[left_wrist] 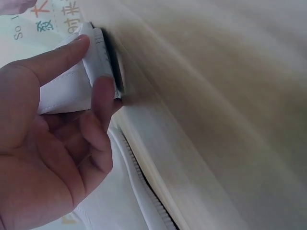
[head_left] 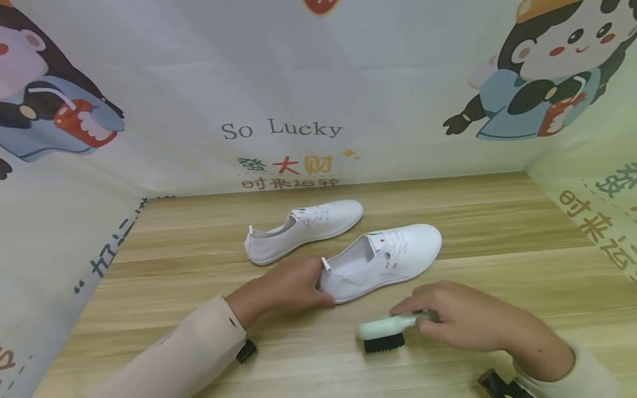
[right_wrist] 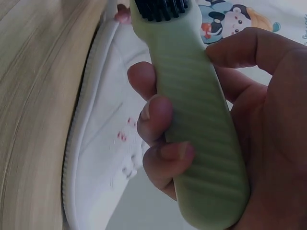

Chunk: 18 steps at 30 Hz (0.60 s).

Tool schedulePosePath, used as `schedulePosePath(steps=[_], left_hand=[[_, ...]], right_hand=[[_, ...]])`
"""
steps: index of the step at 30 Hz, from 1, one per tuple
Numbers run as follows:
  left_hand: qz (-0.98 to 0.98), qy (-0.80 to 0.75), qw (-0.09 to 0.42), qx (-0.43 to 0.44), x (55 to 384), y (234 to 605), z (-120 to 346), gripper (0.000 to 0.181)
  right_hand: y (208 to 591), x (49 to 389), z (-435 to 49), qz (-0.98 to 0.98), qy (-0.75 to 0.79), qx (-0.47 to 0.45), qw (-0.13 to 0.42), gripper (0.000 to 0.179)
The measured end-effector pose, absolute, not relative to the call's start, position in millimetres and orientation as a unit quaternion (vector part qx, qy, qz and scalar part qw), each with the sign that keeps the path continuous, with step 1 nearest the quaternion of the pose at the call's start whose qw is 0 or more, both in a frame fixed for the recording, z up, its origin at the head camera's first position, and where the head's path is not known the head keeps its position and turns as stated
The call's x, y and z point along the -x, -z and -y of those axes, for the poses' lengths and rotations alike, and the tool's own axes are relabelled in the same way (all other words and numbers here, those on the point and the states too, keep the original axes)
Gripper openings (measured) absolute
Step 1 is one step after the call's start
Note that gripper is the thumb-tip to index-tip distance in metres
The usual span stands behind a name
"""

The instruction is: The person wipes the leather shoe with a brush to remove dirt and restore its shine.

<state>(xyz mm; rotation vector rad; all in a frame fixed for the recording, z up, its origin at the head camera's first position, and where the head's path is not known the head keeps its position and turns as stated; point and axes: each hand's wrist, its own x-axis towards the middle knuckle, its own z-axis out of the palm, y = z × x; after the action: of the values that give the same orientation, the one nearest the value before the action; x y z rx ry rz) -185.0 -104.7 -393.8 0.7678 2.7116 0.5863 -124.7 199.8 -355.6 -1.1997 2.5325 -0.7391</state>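
My left hand point(head_left: 293, 286) grips the heel of the nearer white shoe point(head_left: 408, 251). In the left wrist view, the thumb and curled fingers of that hand point(left_wrist: 57, 129) pinch the shoe's heel point(left_wrist: 67, 93) close to the floor. My right hand point(head_left: 463, 315) holds a pale green scrub brush point(head_left: 380, 328) by its handle, black bristles facing down, a little in front of the shoe and apart from it. Seen from the right wrist, fingers wrap round the ribbed handle point(right_wrist: 201, 124). Small red marks show on the shoe's side point(right_wrist: 105, 134).
A second white shoe point(head_left: 318, 224) stands behind and left of the held one, its toe pointing right. Both are on a wood-grain surface point(head_left: 497, 232). Printed white sheets point(head_left: 288, 77) with cartoon figures and lettering rise at the back and both sides.
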Motion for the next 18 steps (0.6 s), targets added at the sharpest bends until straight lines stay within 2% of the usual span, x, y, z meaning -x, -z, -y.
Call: schedulePosePath(steps=[7,18], left_hand=[[-0.943,-0.174,0.114,-0.262,203,397,82,0.053],[-0.944,-0.18,0.118,-0.249,222,394,52,0.046]], right_hand=[[357,123,-200,-0.868,0.25,0.406,0.138,0.033],[356,123,-199,-0.872,0.234,0.416,0.111,0.034]])
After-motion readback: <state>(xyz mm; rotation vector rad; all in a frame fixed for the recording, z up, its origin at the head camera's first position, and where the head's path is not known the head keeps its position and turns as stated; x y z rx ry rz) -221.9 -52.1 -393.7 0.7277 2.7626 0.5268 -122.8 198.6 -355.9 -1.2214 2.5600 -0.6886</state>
